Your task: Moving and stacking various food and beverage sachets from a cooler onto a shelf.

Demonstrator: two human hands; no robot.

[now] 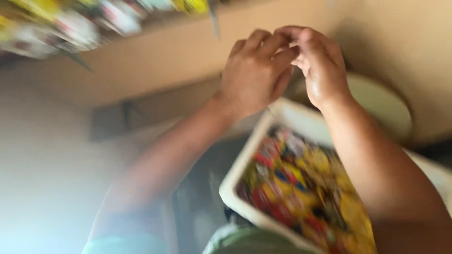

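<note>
The picture is blurred by motion. My left hand and my right hand are raised together in front of a tan wall, fingertips touching at the top. Both have their fingers curled in, as if pinching something small between them, but the thing itself is too blurred to make out. Below my forearms sits a white rectangular tub filled with several small colourful packets in red, yellow and blue.
A row of colourful packets hangs along the top left. A round white lid or plate lies behind the tub at right. A dark bracket or ledge runs along the wall at left.
</note>
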